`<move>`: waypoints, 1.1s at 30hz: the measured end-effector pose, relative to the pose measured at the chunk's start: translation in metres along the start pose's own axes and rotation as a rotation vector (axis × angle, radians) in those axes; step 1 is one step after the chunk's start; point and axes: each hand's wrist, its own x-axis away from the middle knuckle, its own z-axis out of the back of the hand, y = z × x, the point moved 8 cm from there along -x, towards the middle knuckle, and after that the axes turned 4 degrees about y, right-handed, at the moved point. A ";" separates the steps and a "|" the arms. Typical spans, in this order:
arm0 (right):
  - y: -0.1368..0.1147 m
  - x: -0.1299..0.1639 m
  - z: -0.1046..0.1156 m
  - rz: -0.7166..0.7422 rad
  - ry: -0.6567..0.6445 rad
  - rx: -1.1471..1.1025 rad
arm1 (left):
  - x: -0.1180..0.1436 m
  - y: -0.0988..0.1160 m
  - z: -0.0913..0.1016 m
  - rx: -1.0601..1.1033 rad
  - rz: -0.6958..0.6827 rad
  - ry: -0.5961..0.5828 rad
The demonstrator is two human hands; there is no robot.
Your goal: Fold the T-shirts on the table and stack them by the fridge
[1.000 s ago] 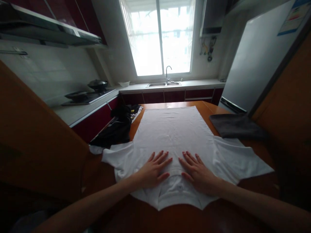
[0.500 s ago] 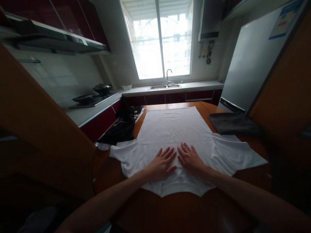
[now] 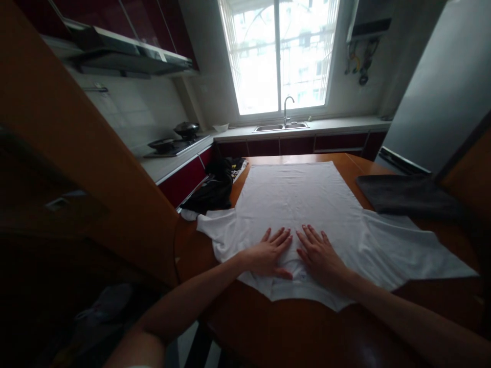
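Note:
A white T-shirt [image 3: 295,194] lies spread on the wooden table [image 3: 261,319], its collar toward me and its hem at the far side. Both sleeves stick out sideways, with wrinkles around the shoulders. My left hand [image 3: 270,253] rests flat on the shirt just beyond the collar, fingers spread and pointing away. Beside it, a small gap apart, my right hand [image 3: 320,255] presses flat on the cloth too, fingers apart. Neither hand grips the fabric.
Dark clothes [image 3: 215,189] are heaped at the table's left edge. A folded dark grey cloth [image 3: 406,194] lies on the right. Beyond are a stove with a pan [image 3: 186,129], a sink [image 3: 264,128] under the window, and a fridge [image 3: 425,97].
The view has swung a little to the left, so everything sits further right in the picture. Both hands stay flat on the shirt in nearly the same place.

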 end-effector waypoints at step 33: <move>-0.027 0.018 0.023 0.393 -0.303 -0.330 | 0.014 -0.004 0.007 0.108 -0.032 -0.150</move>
